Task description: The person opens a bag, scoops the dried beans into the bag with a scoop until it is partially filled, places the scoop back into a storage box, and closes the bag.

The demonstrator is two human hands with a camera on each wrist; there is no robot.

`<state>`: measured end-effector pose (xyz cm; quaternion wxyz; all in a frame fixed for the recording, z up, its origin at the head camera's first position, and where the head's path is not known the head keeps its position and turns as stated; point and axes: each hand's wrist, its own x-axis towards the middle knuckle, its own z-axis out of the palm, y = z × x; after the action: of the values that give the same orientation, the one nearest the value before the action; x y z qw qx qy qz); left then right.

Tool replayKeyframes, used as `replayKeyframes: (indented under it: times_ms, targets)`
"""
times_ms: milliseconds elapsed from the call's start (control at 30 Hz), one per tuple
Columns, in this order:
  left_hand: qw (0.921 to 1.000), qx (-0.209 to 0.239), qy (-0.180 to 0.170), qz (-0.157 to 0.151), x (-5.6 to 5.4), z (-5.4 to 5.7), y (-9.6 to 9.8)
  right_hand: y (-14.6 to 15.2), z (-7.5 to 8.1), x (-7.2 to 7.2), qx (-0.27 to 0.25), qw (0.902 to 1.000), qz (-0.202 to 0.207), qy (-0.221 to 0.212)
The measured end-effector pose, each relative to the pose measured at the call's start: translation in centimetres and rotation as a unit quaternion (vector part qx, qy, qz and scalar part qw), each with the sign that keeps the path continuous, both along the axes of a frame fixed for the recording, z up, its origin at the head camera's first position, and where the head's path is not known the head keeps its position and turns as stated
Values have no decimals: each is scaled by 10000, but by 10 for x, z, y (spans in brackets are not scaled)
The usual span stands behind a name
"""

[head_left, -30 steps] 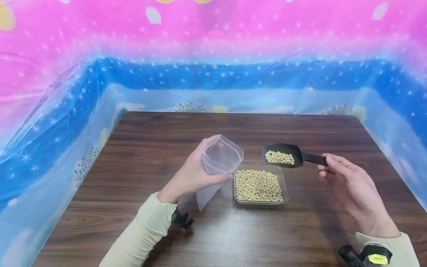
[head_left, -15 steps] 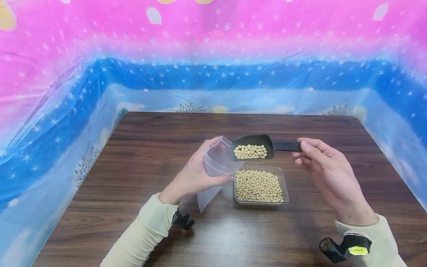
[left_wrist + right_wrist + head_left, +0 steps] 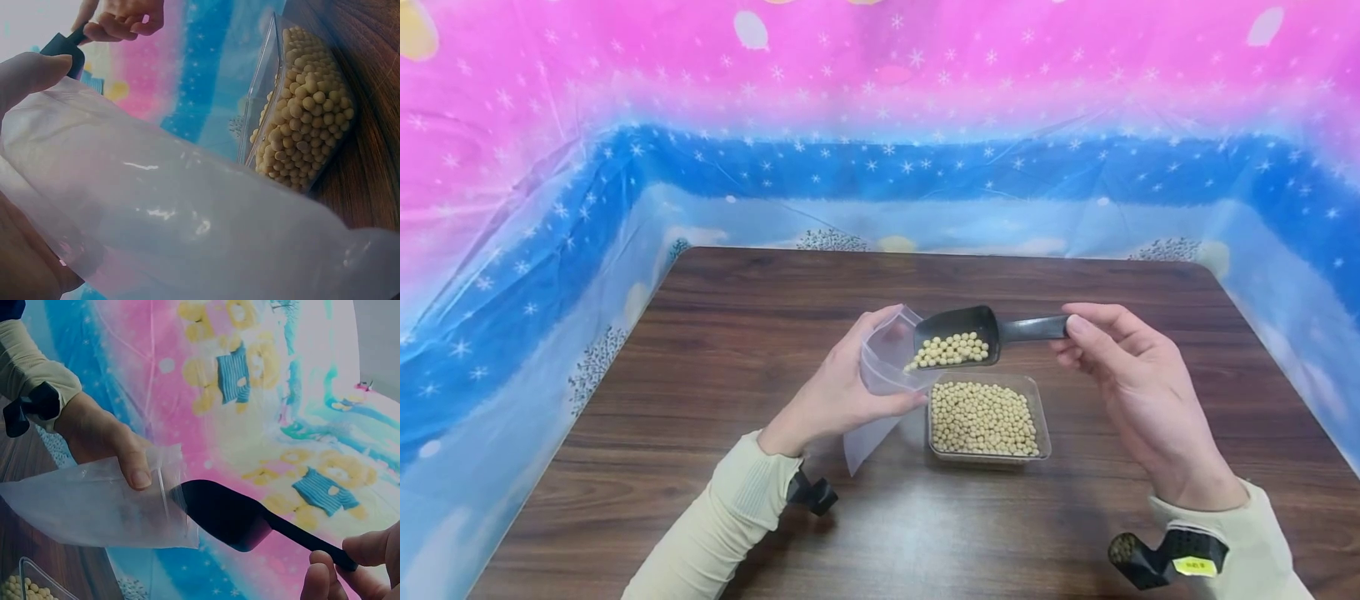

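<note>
Black plastic scoop of pale yellow round beans, lip at the mouth of a translucent plastic bag.

The right hand pinches the scoop's handle end; the left hand grips the bag near its opening, just beside the clear rectangular plastic box of beans. The scoop looks light and stiff, best held at the handle; the bag looks soft and slippery, best held near its rim; the beans probably roll easily. Compared with half a second ago, the scoop tilts more and beans crowd its lip.
</note>
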<state>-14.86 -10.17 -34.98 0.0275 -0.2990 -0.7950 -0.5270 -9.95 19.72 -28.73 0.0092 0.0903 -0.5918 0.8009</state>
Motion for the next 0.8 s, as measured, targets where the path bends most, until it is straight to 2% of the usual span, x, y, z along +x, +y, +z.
replayKeyframes:
  times_ms: [200, 467, 667, 733, 800]
  targets:
    - [9999, 62, 38, -69, 0, 0, 0, -1, 0, 0, 114, 9997, -157, 164]
    - [10000, -7, 33, 12, 0, 0, -1, -2, 2, 2, 354, 9980, -424, 314]
    - [9999, -90, 84, 61, 0, 0, -1, -5, 4, 6, 922, 9894, -964, 578]
    - [9999, -95, 44, 80, 0, 0, -1, -5, 4, 7, 787, 9874, -1175, 706]
    - [9999, -62, -6, 82, 0, 0, -2, -2, 2, 7, 345, 9860, -1399, 836]
